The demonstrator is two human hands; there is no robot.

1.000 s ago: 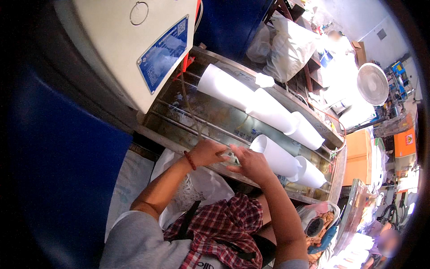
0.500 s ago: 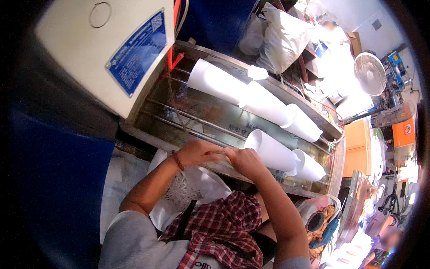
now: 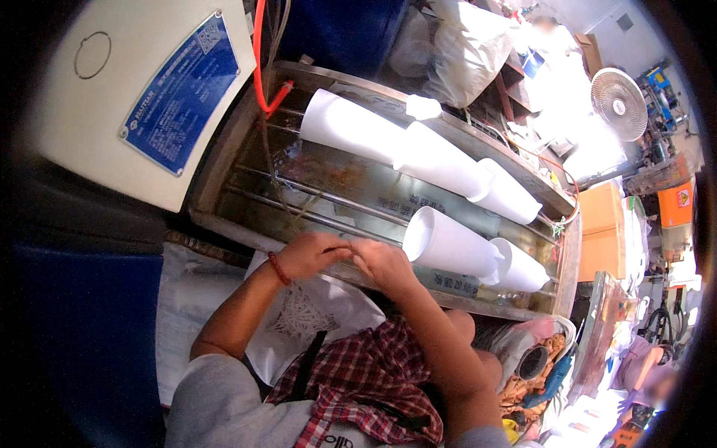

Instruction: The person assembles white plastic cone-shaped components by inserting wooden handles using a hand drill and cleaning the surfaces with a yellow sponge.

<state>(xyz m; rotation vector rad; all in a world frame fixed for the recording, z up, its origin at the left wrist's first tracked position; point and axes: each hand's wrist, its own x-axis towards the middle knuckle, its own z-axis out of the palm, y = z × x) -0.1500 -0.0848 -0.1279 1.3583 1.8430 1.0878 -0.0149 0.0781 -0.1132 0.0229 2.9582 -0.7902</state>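
Observation:
My left hand (image 3: 310, 255) and my right hand (image 3: 381, 265) meet above the near edge of a long metal-framed trough (image 3: 246, 237). Their fingers are bent and pinched together at the tips. Anything between them is too small or hidden to make out. Right of my right hand, a white hollow cylinder (image 3: 452, 243) lies on metal rods (image 3: 343, 201), its round mouth facing left. Another white cylinder (image 3: 521, 266) lies end to end with it. Along the far side, a row of white cylinders (image 3: 351, 125) rests on rods. Below my left wrist, white thin strips (image 3: 299, 312) fill a white bag (image 3: 269, 355).
A cream machine housing (image 3: 97, 142) with a blue plate stands at the left, with an orange hose (image 3: 260, 60) beside it. Cardboard boxes (image 3: 601, 220), a fan (image 3: 618, 104) and a bag of tan pieces (image 3: 553, 347) are to the right. Other people are farther off.
The view has shifted, so the machine housing sits farther left. My joined hands have moved slightly left, away from the near cylinder's mouth. The white cylinders stay on the rods.

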